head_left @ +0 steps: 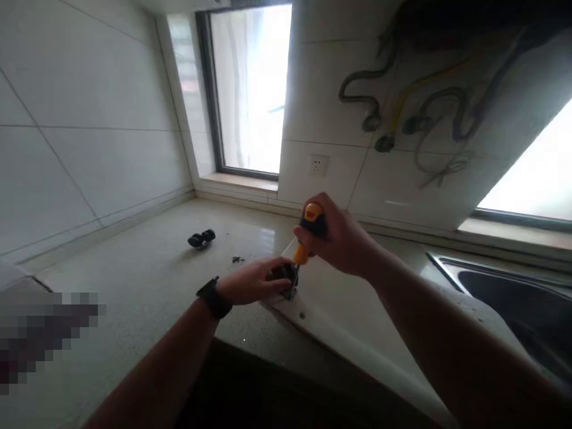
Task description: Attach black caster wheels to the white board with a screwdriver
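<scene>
In my right hand (328,238) is a yellow-and-black screwdriver (314,220), fingers wrapped round its handle. The shaft slants down to a small metal mount at the corner of a white board (348,322). My left hand (254,280), with a dark watch on the wrist, pinches a dark caster wheel (285,274) on that mount, beside the screwdriver tip. Fingers and shadow hide part of the wheel. A hole (302,315) shows in the board near the mount. The screw under the tip is too small to make out.
The board lies on a pale countertop (152,280). Another black caster (202,238) lies further back, with several small dark screws (238,259) nearer my left hand. A sink (504,298) is at the right. Hoses, an outlet and windows line the back wall.
</scene>
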A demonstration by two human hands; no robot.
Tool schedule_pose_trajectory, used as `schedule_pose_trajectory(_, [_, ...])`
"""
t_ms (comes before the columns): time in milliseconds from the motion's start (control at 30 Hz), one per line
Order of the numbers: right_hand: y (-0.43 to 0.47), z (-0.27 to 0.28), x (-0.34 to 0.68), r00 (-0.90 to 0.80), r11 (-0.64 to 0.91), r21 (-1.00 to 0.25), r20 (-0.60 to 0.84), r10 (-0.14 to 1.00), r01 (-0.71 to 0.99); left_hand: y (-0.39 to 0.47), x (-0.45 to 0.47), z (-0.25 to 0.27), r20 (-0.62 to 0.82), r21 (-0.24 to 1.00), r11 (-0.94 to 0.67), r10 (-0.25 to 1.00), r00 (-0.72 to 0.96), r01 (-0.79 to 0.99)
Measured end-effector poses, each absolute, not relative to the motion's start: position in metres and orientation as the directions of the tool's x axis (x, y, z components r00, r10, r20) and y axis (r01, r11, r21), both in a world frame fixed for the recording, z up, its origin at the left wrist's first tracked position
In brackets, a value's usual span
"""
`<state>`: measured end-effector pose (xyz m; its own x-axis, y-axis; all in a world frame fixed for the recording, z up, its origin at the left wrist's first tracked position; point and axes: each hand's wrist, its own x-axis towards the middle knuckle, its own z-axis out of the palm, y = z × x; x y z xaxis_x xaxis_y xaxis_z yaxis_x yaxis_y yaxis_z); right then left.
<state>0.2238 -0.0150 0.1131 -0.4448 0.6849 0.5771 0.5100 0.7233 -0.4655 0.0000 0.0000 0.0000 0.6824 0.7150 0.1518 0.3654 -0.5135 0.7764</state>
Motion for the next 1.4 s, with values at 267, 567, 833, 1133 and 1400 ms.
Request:
schedule_pose_trajectory(267, [-0.010,0.117,0.228,-0.550,0.763,-0.489,0.531,0.645,0.422,-0.002,0.001,0.005,0.150,0.768,-0.517,0.718,0.680,0.377])
schedule_pose_trajectory(567, [-0.014,0.127,0.226,-0.600,0.791,-0.447,0.518,0.610,0.418,-0.010,0.006,0.006,0.309,0.694,-0.624,0.709,0.634,0.360])
schedule_pose_trajectory(833, [-0.007,0.136,0.227,-0.628,0.829,-0.311,0.545,0.556,0.465,-0.013,0.008,0.005,0.387,0.639,-0.691,0.669,0.634,0.339])
schedule_pose_trajectory(1133, [-0.020,0.152,0.230,-0.644,0.808,-0.242,0.501,0.579,0.538,-0.012,0.027,-0.007,0.423,0.836,-0.529,0.789,0.445,0.144])
schedule_pose_trajectory(1400, [-0.014,0.154,0.233,-0.627,0.823,-0.305,0.537,0.565,0.480,-0.015,0.025,-0.001,0.442,0.820,-0.561,0.744,0.501,0.110])
